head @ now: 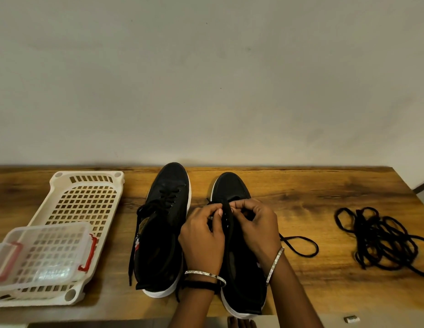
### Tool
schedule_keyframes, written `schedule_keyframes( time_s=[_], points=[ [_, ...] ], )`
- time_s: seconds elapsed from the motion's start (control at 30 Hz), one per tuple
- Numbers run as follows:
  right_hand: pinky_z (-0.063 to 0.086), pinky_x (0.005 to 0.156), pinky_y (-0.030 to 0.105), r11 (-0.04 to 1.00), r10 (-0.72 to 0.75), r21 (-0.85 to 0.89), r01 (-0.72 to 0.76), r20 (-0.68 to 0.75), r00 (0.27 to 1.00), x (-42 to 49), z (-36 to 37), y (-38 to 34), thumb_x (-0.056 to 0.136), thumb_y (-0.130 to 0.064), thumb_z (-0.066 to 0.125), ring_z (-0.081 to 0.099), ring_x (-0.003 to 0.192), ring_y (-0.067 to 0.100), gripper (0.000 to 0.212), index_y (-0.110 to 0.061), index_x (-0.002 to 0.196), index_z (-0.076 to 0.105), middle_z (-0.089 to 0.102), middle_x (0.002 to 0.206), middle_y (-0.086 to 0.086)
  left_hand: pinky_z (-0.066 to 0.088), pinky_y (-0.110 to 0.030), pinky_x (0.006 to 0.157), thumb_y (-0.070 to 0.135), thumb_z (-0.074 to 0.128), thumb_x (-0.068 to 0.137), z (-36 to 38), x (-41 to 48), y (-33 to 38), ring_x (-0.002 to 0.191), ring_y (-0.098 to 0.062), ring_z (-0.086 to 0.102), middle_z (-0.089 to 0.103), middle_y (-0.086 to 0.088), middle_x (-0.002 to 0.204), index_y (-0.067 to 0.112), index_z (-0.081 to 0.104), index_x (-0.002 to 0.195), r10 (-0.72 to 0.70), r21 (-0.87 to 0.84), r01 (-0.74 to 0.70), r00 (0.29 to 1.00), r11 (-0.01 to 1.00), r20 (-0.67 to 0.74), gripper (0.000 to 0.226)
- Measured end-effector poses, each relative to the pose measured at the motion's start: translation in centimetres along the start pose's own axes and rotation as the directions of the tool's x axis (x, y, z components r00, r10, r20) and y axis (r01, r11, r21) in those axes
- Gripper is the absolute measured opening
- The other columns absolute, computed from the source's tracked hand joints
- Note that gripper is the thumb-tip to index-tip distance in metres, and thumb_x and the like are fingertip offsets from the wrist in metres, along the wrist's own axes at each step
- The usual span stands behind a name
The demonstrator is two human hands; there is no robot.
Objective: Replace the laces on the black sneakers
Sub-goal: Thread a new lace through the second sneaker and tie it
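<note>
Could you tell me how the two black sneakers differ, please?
The left sneaker stands untouched, its crossed lace through front eyelets; the right sneaker is under the left hand and right hand, which pinch its loose lace. The left sneaker's toe sits farther back than the right sneaker's. Both are black, white-soled.

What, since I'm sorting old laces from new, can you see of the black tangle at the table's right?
The lace tangle is thin black cord, looped loosely over itself in a flat heap. It lies on the wooden table, right of the right-hand sneaker, one strand trailing to the frame's right edge. Only the table touches it.
</note>
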State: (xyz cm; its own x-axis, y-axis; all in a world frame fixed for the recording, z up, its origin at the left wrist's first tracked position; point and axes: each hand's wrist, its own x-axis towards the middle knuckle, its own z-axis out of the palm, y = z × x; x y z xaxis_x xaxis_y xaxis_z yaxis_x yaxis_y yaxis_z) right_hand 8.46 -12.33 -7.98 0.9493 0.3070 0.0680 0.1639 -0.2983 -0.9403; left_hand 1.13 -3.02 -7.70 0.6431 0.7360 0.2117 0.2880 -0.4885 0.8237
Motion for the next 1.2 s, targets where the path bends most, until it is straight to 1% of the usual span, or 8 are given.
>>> schedule_keyframes(
  time_s=[0.17,0.3,0.43,0.6,0.7,0.93,1.07,1.2],
  points=[
    [0.048,0.077,0.007,1.0,-0.008,0.002,0.008,0.056,0.998,0.2,-0.4,-0.1,0.085,-0.004,0.076,0.067,0.088,-0.004,0.017,-0.017,0.095,0.082,0.075,0.091,-0.008,0.053,-0.026,0.069,0.02,0.07,0.092,0.0,0.4,-0.3,0.083,-0.007,0.066,0.071,0.012,0.094,0.027,0.075,0.098,0.035,0.022,-0.035,0.999,0.999,0.019,0.011],
    [0.052,0.083,0.012,1.0,0.0,-0.016,0.001,0.082,0.997,0.2,-0.6,-0.1,0.086,-0.003,0.074,0.068,0.091,-0.003,0.022,-0.021,0.098,0.081,0.076,0.093,-0.01,0.042,-0.016,0.06,0.018,0.07,0.09,0.1,0.6,-0.3,0.075,-0.005,0.061,0.066,0.013,0.087,0.023,0.069,0.087,0.09,0.085,-0.093,0.995,0.992,0.042,0.006],
    [0.05,0.081,0.009,1.0,0.019,-0.007,-0.018,0.045,0.999,-0.1,-0.5,-0.4,0.087,-0.003,0.073,0.068,0.09,-0.005,0.023,-0.024,0.094,0.081,0.077,0.089,-0.014,0.038,-0.009,0.065,0.017,0.07,0.091,0.1,0.7,-0.5,0.08,-0.006,0.063,0.07,0.012,0.091,0.023,0.072,0.093,0.092,0.078,-0.095,0.995,0.992,0.043,0.007],
    [0.048,0.075,0.005,0.999,0.051,-0.014,-0.051,0.0,0.999,-0.1,0.0,-0.7,0.087,-0.003,0.073,0.068,0.085,-0.007,0.023,-0.025,0.088,0.079,0.075,0.083,-0.015,0.053,-0.026,0.07,0.016,0.07,0.091,0.4,0.7,-0.7,0.084,-0.008,0.067,0.072,0.01,0.093,0.024,0.075,0.098,0.068,0.051,-0.069,0.997,0.996,0.02,0.011],
    [0.049,0.072,0.006,0.997,0.077,-0.005,-0.077,-0.003,0.997,0.0,0.1,-0.7,0.087,-0.002,0.074,0.068,0.08,-0.006,0.02,-0.021,0.087,0.079,0.075,0.081,-0.013,0.055,-0.028,0.07,0.018,0.07,0.09,0.3,0.7,-0.8,0.083,-0.007,0.068,0.073,0.011,0.092,0.026,0.075,0.097,0.052,0.049,-0.053,0.999,0.997,0.017,0.012],
    [0.059,0.078,0.036,0.964,0.208,0.171,-0.205,0.005,0.978,0.1,0.3,-0.7,0.085,-0.002,0.076,0.075,0.077,0.014,0.022,-0.017,0.095,0.063,0.077,0.076,0.0,0.055,-0.03,0.067,0.021,0.07,0.091,-0.1,0.6,-0.4,0.083,-0.006,0.067,0.072,0.014,0.09,0.029,0.074,0.095,0.055,0.043,-0.056,0.998,0.998,0.02,0.01],
    [0.06,0.077,0.034,0.962,0.196,0.186,-0.201,0.049,0.979,0.0,0.1,-0.9,0.087,-0.003,0.075,0.074,0.076,0.014,0.014,-0.014,0.094,0.068,0.077,0.077,0.0,0.037,-0.013,0.058,0.024,0.064,0.094,-0.4,0.7,-0.1,0.076,-0.006,0.062,0.068,0.013,0.087,0.026,0.068,0.092,0.121,0.116,-0.126,0.992,0.985,0.047,0.005],
    [0.059,0.079,0.032,0.975,0.151,0.148,-0.165,0.104,0.983,0.1,0.1,-0.9,0.091,-0.003,0.071,0.074,0.08,0.01,0.018,-0.017,0.102,0.071,0.077,0.081,-0.002,0.035,-0.024,0.055,0.024,0.057,0.096,-0.5,0.6,0.7,0.068,-0.016,0.057,0.061,0.006,0.089,0.021,0.056,0.091,0.18,0.229,-0.189,0.982,0.955,0.059,0.005]
  ],
)
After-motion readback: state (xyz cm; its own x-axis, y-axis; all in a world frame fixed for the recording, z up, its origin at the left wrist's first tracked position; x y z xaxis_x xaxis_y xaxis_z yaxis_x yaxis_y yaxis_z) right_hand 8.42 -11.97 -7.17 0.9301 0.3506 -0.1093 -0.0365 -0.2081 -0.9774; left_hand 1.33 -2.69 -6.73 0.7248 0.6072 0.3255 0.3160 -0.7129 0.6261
